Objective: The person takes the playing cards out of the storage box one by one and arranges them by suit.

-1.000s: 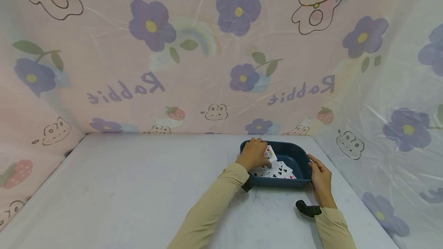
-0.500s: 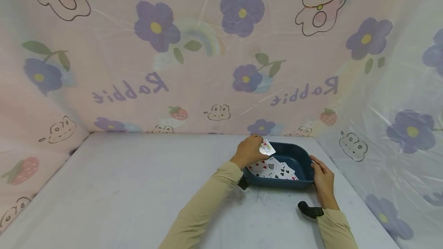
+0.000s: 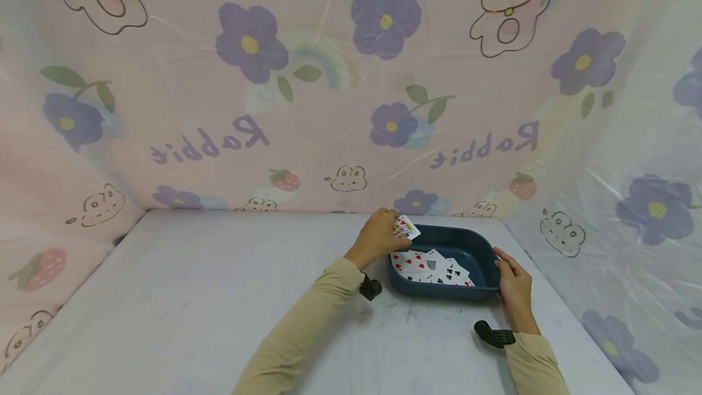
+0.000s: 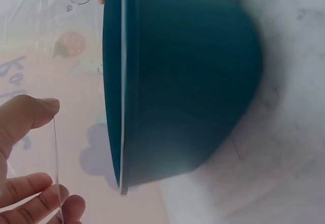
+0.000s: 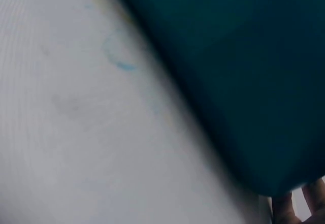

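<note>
One patterned playing card [image 3: 406, 227] was pinched in the left hand [image 3: 378, 238] fingers above the dark blue plastic tray [image 3: 476, 256] near the desk's [image 3: 192, 297] far right corner; right hand [image 3: 512, 285] fingers gripped its rim.

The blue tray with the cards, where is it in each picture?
Head view: the blue tray sits right of centre on the white table, between the left hand and the right hand.
Left wrist view: the tray fills the middle, seen from its outer side.
Right wrist view: its dark wall fills the upper right.
Shared landmark: the white table.
</note>
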{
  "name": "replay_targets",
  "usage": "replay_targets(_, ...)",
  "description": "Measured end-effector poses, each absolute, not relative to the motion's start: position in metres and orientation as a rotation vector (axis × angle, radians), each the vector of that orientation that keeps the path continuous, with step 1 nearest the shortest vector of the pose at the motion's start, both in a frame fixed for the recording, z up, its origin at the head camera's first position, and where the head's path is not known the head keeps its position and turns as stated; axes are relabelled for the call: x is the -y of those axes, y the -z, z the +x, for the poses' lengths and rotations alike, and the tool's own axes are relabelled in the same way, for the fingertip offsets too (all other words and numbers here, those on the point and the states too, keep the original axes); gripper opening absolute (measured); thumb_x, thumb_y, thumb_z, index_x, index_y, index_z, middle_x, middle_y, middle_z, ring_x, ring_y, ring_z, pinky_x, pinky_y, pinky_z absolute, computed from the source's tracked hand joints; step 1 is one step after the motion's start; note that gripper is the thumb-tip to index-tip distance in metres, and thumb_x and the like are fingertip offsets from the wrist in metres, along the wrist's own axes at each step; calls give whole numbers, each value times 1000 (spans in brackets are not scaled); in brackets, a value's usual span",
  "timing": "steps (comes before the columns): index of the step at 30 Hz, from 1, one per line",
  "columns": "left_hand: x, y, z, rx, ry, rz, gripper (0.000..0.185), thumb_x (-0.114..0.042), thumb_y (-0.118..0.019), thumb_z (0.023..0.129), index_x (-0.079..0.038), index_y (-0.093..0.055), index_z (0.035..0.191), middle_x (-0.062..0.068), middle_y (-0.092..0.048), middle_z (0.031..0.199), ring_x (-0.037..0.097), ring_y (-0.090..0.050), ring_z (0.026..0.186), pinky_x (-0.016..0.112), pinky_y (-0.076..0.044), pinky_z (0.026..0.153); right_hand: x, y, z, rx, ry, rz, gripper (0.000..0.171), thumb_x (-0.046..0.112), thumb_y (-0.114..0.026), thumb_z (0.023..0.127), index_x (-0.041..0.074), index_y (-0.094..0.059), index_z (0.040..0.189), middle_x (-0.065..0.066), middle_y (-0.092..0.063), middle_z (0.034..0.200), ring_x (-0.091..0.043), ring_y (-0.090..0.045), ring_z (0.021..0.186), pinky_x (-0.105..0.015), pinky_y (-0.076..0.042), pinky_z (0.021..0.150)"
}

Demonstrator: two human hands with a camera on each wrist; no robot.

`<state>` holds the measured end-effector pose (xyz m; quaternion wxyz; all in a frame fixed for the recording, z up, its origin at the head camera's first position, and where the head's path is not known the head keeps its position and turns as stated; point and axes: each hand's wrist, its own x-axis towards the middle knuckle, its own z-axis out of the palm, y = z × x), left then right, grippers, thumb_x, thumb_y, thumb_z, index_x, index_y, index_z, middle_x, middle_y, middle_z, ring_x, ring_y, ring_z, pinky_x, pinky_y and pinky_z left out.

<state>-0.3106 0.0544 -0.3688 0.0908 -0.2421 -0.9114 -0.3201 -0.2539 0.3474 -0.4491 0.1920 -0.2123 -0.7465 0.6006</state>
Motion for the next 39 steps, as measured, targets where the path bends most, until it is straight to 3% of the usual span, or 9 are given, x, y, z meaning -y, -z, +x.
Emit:
replay_targets(18, -7, 367, -304, 2657, 899, -569, 55, -34, -82, 76, 1, -64, 115, 9, -59, 99, 18, -51, 83, 29, -44, 69, -347, 447, -251, 2109, -1696, -590, 44, 25, -40, 103, 7, -49, 142, -9, -37, 151, -24, -35, 134, -42, -31, 107)
replay_targets(36, 71, 380, -292, 2679, 976, -431, 55, -32, -83, 75, 6, -63, 110, 11, -58, 98, 21, -50, 81, 33, -44, 70, -344, 447, -252, 2070, -1698, -561, 44, 21, -39, 102, 3, -48, 141, -12, -39, 150, -23, -29, 139, -40, -22, 112)
replay_targets(39, 82, 380, -289, 2695, 971, -378, 57, -33, -83, 76, 6, -63, 113, 11, -57, 97, 21, -50, 81, 32, -44, 68, -347, 444, -251, 2102, -1714, -578, 45, 22, -39, 102, 5, -47, 143, -11, -37, 151, -21, -33, 136, -33, -30, 108)
